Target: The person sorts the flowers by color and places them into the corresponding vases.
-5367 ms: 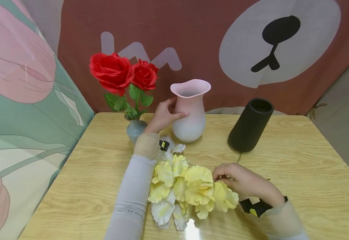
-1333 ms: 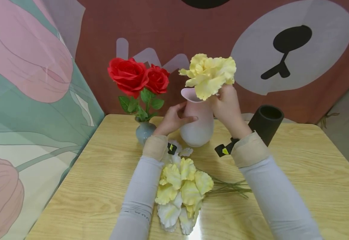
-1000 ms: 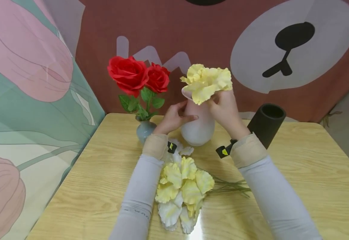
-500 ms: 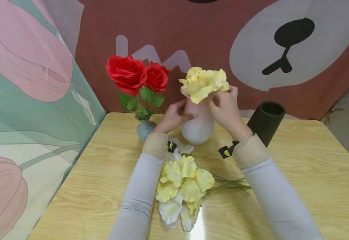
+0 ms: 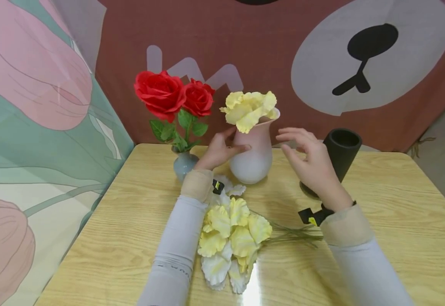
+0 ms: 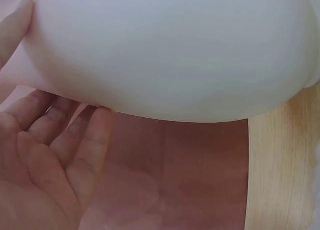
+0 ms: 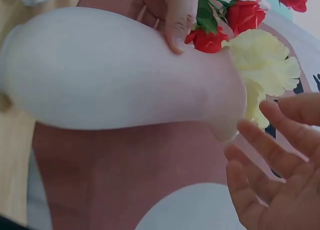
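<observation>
A pink-and-white vase point(image 5: 251, 157) stands upright near the back of the table, its wavy rim partly covered by a yellow flower point(image 5: 248, 109) that sits in its mouth. My left hand point(image 5: 219, 151) holds the vase's left side, thumb in front and fingers behind, as the left wrist view also shows. To the right of the vase, my right hand point(image 5: 311, 160) hangs in the air, fingers loosely spread and touching nothing. In the right wrist view its fingertips are near the rim. Yellow and white flowers point(image 5: 231, 238) lie in a pile in front, green stems point(image 5: 293, 233) pointing right.
Two red roses point(image 5: 168, 95) stand in a small blue-grey vase point(image 5: 185, 165) left of my left hand. A black slanted vase point(image 5: 341, 148) is partly behind my right hand. A patterned cloth point(image 5: 207, 34) hangs behind the wooden table point(image 5: 111, 238).
My right hand took a yellow flower from the pile, lowered it into the pink-and-white vase, let go and drew back to the right. My left hand stayed on the vase.
</observation>
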`<state>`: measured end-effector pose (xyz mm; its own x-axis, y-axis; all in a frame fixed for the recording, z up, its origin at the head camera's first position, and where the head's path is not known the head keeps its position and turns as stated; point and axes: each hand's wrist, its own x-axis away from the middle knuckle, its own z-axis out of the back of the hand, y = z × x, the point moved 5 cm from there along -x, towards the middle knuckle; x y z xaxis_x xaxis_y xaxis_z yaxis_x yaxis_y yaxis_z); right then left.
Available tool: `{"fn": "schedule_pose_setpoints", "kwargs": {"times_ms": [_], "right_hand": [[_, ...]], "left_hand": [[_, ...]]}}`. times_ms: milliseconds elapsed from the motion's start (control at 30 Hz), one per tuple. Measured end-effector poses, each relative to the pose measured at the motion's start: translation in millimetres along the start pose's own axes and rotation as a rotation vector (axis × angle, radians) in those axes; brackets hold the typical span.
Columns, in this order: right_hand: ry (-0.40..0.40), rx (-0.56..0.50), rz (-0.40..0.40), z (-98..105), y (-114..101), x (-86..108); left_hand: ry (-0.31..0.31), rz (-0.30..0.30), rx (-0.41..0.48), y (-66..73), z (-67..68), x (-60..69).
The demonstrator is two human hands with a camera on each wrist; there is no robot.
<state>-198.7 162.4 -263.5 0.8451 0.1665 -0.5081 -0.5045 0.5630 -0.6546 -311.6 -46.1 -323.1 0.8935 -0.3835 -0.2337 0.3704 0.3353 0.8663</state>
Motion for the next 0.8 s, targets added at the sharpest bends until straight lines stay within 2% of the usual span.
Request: {"fn": "schedule_pose_setpoints", "kwargs": {"times_ms": [167,300,367,533,600,800], "right_hand": [[-0.074,0.075,0.041,-3.2,6.5,31.2],[-0.173,0.147,0.097,-13.3,12.3,56.9],[-0.246,0.172,0.115,-20.1,14.8,69.8],[-0.497,0.185,0.068,-38.0,20.3,99.3],[-0.566,0.172,0.059,-44.6,21.9,108.1],[-0.630,0.155,0.113,-61.5,24.8,123.1]], "left_hand": [[0.008,0.004,0.000,-1.7,1.1,-0.4],[-0.001,0.000,0.008,-2.8,-0.4,-1.2],[-0.006,0.006,0.008,-3.4,-1.0,-1.3],[-0.008,0.009,0.011,-3.7,-1.5,-1.3],[-0.006,0.004,0.011,-3.9,-0.9,-1.4],[-0.007,0.011,0.024,-3.3,-0.2,-2.2]]}}
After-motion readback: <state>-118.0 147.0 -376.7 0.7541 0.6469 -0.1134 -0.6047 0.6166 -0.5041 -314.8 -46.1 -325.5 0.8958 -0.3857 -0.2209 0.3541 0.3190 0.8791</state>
